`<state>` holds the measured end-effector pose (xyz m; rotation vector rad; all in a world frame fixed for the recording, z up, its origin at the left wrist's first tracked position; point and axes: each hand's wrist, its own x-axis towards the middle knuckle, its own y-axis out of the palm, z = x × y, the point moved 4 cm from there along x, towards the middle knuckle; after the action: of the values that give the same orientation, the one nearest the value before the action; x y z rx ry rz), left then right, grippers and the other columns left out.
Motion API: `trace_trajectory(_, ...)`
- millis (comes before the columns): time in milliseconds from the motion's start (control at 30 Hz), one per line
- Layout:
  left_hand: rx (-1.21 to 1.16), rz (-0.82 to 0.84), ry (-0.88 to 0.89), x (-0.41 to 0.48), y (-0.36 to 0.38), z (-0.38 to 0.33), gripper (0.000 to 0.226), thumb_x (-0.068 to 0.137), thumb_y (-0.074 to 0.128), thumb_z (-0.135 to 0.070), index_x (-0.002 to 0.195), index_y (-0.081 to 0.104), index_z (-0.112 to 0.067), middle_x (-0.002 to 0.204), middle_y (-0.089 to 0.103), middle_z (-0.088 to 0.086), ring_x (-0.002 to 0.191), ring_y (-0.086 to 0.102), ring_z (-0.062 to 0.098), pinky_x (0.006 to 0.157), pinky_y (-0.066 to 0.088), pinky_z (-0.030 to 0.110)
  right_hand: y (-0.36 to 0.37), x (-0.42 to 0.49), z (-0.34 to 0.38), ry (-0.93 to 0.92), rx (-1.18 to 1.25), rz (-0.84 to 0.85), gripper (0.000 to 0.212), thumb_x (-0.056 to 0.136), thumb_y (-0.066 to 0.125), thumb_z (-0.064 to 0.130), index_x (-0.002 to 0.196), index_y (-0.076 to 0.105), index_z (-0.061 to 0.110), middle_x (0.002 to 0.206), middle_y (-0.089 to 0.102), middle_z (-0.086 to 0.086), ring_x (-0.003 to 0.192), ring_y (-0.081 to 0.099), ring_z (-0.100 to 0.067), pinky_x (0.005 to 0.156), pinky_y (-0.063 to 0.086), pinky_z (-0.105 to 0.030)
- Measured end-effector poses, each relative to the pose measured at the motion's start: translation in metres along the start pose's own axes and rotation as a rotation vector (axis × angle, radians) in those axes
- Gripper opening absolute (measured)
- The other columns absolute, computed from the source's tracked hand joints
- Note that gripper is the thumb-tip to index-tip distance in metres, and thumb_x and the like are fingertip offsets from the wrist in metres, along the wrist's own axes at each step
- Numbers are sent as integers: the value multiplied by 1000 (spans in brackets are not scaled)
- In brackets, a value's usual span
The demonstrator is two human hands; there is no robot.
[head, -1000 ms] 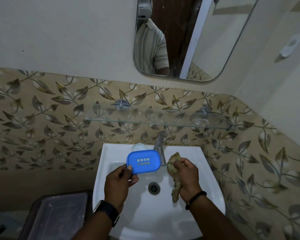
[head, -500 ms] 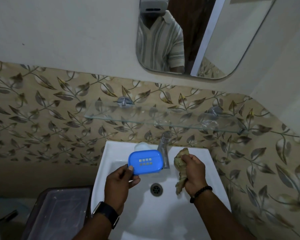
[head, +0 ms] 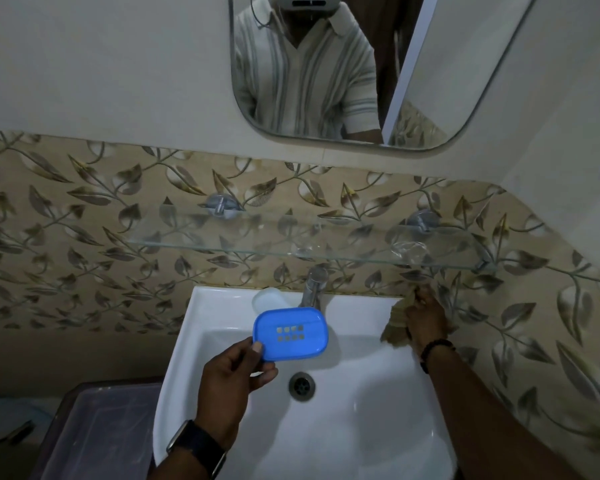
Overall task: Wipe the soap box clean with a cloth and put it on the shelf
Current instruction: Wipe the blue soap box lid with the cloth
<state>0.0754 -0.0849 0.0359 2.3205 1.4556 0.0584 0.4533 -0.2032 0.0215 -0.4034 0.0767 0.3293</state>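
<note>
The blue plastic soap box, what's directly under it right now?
Under the blue plastic soap box, held by the left hand, lies the white ceramic sink. The basin patch directly beneath it is covered.

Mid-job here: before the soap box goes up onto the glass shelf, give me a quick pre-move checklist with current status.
1. Soap box held securely: ok, left hand pinches its near edge over the sink.
2. Cloth out of the way: ok, right hand holds it at the sink's right rim.
3. Landing spot on the glass shelf: ok, the left part looks bare.
4. Box wiped clean and dry: cannot tell.
5. Path upward: ok, though the tap stands just behind the box.
</note>
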Motion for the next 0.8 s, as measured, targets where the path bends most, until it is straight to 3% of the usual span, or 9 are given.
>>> trace_trajectory(167,40,-5,0,3,4,1,20,97,63,-17,102,81,-17,78,70,25,73,69,23,72,63,34,12,7,-12,-122,-330,114,50,97,45,-3,145,49,9,139,58,-20,123,56,-40,107,45,-49)
trace_trajectory(233,51,-6,-5,3,5,3,19,97,63,-19,101,82,-20,77,70,23,73,69,23,73,62,33,17,4,-16,-180,-507,188,48,95,54,1,139,56,19,136,58,-24,124,55,-39,103,43,-49)
trace_trajectory(300,55,-13,-10,4,5,5,19,97,63,-19,101,82,-21,76,70,23,73,69,24,73,62,34,27,-5,-19,-171,-450,247,50,92,62,4,127,62,40,130,59,-26,126,53,-12,98,44,-50)
trace_trajectory(333,57,-14,-11,4,5,6,19,96,63,-19,101,82,-21,76,70,23,73,69,24,73,62,34,29,-8,-19,-214,-427,258,43,91,68,14,129,62,32,124,60,-24,117,53,2,92,47,-47)
trace_trajectory(400,66,-6,-10,5,7,8,19,96,63,-20,103,81,-20,75,69,22,73,69,23,73,62,34,30,-4,-30,-275,-558,273,61,87,69,46,136,53,15,126,58,-14,113,57,-14,89,48,-41)
trace_trajectory(500,67,6,-16,7,11,12,19,96,63,-20,105,81,-18,75,68,22,74,69,24,74,62,34,26,-1,-34,-364,-993,220,60,102,43,44,156,25,26,164,26,-1,150,21,-26,119,24,-43)
trace_trajectory(633,62,12,-17,7,12,16,19,96,64,-20,105,81,-18,74,68,20,73,68,23,74,62,35,22,-2,-36,-335,-1200,303,64,102,37,46,159,9,35,168,8,7,155,3,-26,124,10,-46)
trace_trajectory(700,57,14,-14,6,12,15,20,96,64,-21,106,80,-17,74,68,20,73,67,22,74,62,35,21,-6,-30,-363,-1153,261,64,101,43,40,158,16,32,168,15,2,154,9,-28,123,13,-47)
trace_trajectory(800,44,14,-11,5,11,10,19,96,64,-19,105,80,-16,74,69,19,73,68,22,74,62,35,13,-21,-9,-426,-829,40,50,98,51,24,147,48,14,151,46,-17,141,37,-38,115,29,-52)
